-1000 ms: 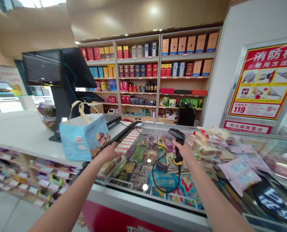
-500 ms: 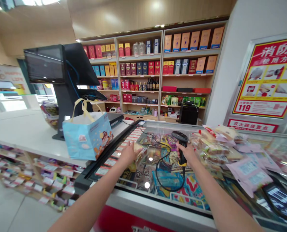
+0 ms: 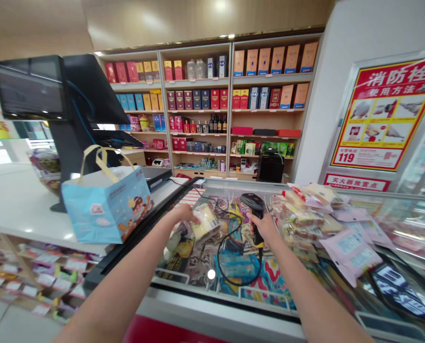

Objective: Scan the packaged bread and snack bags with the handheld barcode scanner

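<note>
My left hand (image 3: 186, 214) grips a clear-wrapped pack of sliced bread (image 3: 206, 223) by its left side, over the glass top of a chest freezer. My right hand (image 3: 265, 227) is wrapped round the handle of a black and yellow barcode scanner (image 3: 252, 202), whose head points left toward the bread. From the scanner's base a black cable (image 3: 217, 252) loops across the glass. Close to the right of that hand lies a pile of wrapped breads (image 3: 298, 212). Pale pink packets (image 3: 351, 252) lie beyond it on the right.
A light blue shopping bag (image 3: 105, 205) stands on the white counter (image 3: 15, 200) at left, in front of a black register screen (image 3: 30, 88). Colourful packs lie under the freezer glass. Shelves of boxed bottles (image 3: 201, 100) stand behind. The freezer's dark frame (image 3: 134, 238) edges the counter.
The view has swung right, so everything sits further left. My left hand has turned the bread pack, and more of its face shows. The scanner is still in my right hand.
</note>
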{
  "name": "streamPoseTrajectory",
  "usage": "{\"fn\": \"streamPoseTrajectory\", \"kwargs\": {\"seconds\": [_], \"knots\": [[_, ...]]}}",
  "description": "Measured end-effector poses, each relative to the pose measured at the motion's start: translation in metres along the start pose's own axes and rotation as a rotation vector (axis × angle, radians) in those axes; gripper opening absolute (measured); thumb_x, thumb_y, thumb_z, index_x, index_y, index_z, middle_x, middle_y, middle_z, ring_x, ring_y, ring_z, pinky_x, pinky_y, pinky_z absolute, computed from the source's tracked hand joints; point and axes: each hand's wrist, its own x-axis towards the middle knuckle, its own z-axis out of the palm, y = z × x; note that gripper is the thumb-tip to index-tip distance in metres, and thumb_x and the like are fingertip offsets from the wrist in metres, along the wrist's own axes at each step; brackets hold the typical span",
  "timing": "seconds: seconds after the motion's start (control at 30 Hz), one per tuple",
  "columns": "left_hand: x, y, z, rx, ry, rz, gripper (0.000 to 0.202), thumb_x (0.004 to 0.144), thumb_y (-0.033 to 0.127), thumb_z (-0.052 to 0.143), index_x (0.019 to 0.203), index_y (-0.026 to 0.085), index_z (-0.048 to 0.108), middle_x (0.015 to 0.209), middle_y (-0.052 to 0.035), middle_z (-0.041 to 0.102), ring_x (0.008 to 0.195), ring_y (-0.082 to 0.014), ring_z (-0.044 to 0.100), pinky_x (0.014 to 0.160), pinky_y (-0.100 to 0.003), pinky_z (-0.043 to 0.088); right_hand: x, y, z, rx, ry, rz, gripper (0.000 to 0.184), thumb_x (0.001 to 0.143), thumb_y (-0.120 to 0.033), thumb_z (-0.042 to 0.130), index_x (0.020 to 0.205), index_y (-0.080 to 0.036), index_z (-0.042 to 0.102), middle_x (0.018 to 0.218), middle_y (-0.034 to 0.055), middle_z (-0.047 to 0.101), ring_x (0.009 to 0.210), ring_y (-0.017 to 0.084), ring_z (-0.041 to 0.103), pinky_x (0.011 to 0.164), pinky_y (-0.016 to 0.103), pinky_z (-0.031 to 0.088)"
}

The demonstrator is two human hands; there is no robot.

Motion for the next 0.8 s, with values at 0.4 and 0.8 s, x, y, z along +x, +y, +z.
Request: {"fn": "streamPoseTrajectory", "kwargs": {"seconds": [0.4, 0.8], "knots": [[0.037, 0.023, 0.085, -0.739, 0.237, 0.122, 0.040, 0.055, 0.018, 0.076, 0.093, 0.016, 0.062, 0.078, -0.0009, 0.068, 0.079, -0.0173, 0.066, 0.074, -0.030, 0.054, 0.001, 0.004, 0.001, -0.094, -0.127, 0.037, 0.032, 0.061, -0.040, 0.070, 0.079, -0.020, 0.053, 0.048, -0.0075, 0.052, 0.036, 0.011, 0.047, 0.036, 0.024, 0.040], [0.043, 0.013, 0.103, -0.840, 0.255, 0.067, 0.040, 0.068, 0.032, 0.072, 0.101, 0.012, 0.062, 0.095, -0.0090, 0.072, 0.086, -0.0195, 0.069, 0.078, -0.031, 0.055, -0.008, 0.003, 0.008, -0.083, -0.203, 0.070, 0.030, 0.062, -0.038, 0.071, 0.077, -0.020, 0.052, 0.048, -0.0083, 0.052, 0.034, 0.009, 0.046, 0.035, 0.021, 0.038]]}}
